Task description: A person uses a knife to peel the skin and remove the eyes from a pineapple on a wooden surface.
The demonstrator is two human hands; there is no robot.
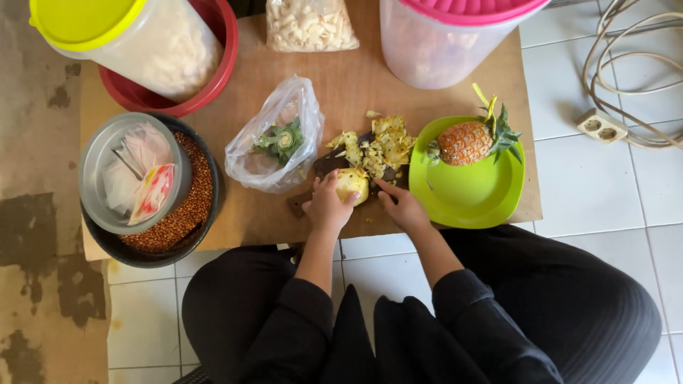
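Cardboard (pixel 441 78) bears peel scraps (pixel 380 146) beside left hand (pixel 326 206) gripping peeled pineapple (pixel 353 185); right hand's (pixel 404 208) grip unclear.

The floor was white square tile (pixel 605 192) with grey grout lines, lit by soft, even daylight. At the left, the tiling gave way to bare, stained concrete (pixel 43 235) with dark damp-looking patches. On the tiles at the far right lay a white wall-type power socket (pixel 602 126) with pale cables (pixel 626 71) looping away from it.
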